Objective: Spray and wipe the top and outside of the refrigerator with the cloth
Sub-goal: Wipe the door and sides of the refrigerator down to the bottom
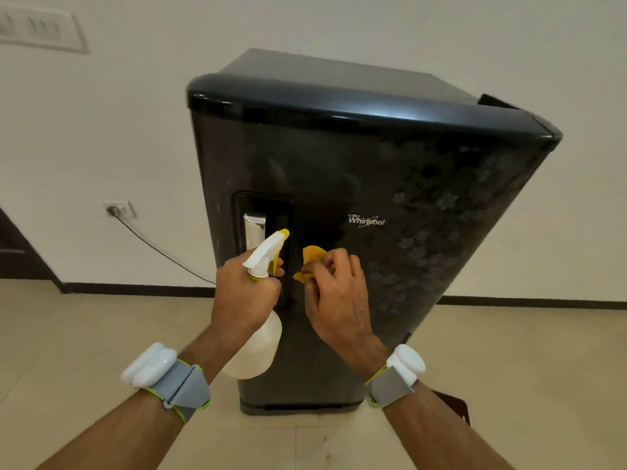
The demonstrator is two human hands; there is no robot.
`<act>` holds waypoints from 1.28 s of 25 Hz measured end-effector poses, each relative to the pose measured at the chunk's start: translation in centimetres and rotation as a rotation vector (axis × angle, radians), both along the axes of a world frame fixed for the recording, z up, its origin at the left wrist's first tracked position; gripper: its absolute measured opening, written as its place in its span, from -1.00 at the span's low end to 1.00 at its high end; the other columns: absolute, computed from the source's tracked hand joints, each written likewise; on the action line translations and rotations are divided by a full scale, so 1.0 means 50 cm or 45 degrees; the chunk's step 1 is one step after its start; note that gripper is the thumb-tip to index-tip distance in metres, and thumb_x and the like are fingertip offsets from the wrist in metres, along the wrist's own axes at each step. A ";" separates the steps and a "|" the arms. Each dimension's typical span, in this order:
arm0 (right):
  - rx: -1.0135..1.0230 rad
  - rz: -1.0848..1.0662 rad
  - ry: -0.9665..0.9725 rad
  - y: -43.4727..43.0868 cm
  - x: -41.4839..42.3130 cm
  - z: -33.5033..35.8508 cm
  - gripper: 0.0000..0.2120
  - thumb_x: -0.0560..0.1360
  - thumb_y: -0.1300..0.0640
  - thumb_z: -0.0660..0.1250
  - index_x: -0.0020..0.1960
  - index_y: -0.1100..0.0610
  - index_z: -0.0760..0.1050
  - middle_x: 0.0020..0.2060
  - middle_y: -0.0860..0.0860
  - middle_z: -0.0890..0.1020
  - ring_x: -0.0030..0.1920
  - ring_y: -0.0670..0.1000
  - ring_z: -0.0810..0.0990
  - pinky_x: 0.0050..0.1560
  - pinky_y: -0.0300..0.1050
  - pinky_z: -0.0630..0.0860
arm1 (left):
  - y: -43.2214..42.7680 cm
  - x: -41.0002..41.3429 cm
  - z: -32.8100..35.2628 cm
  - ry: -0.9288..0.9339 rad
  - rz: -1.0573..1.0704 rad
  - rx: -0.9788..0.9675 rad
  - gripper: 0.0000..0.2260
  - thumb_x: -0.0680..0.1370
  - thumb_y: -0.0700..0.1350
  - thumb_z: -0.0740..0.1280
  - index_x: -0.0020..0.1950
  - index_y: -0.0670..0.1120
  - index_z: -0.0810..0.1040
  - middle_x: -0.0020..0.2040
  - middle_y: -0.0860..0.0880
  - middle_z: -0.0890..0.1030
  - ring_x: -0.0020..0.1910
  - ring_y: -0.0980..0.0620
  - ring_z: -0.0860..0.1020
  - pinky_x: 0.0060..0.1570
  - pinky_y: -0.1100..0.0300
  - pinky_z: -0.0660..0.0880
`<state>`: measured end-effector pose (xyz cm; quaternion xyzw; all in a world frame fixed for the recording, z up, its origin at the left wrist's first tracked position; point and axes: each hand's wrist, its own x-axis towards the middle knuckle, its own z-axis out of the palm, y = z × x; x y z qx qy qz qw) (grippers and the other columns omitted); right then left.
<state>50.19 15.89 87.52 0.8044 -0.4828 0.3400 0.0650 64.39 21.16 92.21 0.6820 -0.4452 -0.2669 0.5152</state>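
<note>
Right grip [336,290] pinches the soft, limp cloth [314,256] bunched at the fridge [373,171] door, while just left of it the left grip [242,290] wraps the neck of the light bottle [258,347].

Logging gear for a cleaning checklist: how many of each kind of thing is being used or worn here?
Refrigerator: 1
Spray bottle: 1
Cloth: 1
Wrist bands: 2
Total: 5
</note>
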 end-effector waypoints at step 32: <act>-0.410 0.027 -0.195 -0.198 -0.217 0.077 -0.70 0.60 0.13 0.26 0.32 0.10 0.47 0.16 0.15 0.46 0.02 0.10 0.46 -0.01 -0.05 0.47 | -0.079 -0.241 -0.034 -0.053 -0.161 -0.075 -0.70 0.25 -0.19 0.36 -0.05 0.06 0.61 -0.18 0.08 0.65 -0.13 0.17 0.62 -0.17 0.20 0.52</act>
